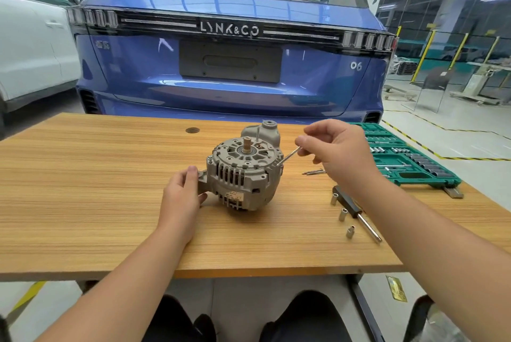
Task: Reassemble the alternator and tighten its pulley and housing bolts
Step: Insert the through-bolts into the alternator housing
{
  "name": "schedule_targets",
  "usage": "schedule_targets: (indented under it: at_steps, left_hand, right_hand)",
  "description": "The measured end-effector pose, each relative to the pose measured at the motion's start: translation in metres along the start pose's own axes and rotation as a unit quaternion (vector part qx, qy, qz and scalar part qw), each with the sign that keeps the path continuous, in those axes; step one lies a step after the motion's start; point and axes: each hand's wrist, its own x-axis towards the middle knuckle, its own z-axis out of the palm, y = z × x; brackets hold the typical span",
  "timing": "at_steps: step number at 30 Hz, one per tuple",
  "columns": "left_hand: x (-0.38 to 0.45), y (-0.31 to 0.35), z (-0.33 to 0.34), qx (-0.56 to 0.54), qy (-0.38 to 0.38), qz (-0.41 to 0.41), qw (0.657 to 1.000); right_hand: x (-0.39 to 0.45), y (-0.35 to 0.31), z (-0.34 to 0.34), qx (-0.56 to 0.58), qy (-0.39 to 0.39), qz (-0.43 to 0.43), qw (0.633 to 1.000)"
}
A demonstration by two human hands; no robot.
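Note:
A grey alternator (243,173) stands on the wooden table (96,176), shaft end up, with one long bolt (258,134) sticking out of its top. My left hand (184,195) grips its mounting ear on the left side. My right hand (336,148) pinches a long housing bolt (289,156) whose tip touches the housing's right rim. More long bolts (313,172) lie on the table just right of the alternator.
A black-handled driver (356,211) and three small sockets (343,214) lie at the right, near my right forearm. A green socket set case (406,156) sits open at the table's right edge. A blue car stands behind the table.

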Motion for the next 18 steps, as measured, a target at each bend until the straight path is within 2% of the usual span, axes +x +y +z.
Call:
schedule_targets:
  at_steps: [3,6,12,18]
  left_hand:
    - [-0.01,-0.005,-0.004,0.075,-0.057,0.075,0.993]
    - [-0.018,-0.004,-0.003,0.172,-0.109,0.129,0.971]
    - [-0.021,-0.002,0.0,0.233,-0.144,0.134,0.952]
    - [-0.019,-0.002,0.001,0.253,-0.135,0.138,0.948]
  right_hand:
    - [-0.009,-0.009,0.007,-0.051,-0.029,-0.09,0.994]
    - [-0.012,-0.013,0.018,-0.109,-0.049,-0.154,0.981]
    - [-0.011,-0.009,0.031,-0.178,-0.041,-0.217,0.959]
    - [-0.011,-0.006,0.033,-0.13,0.007,-0.225,0.965]
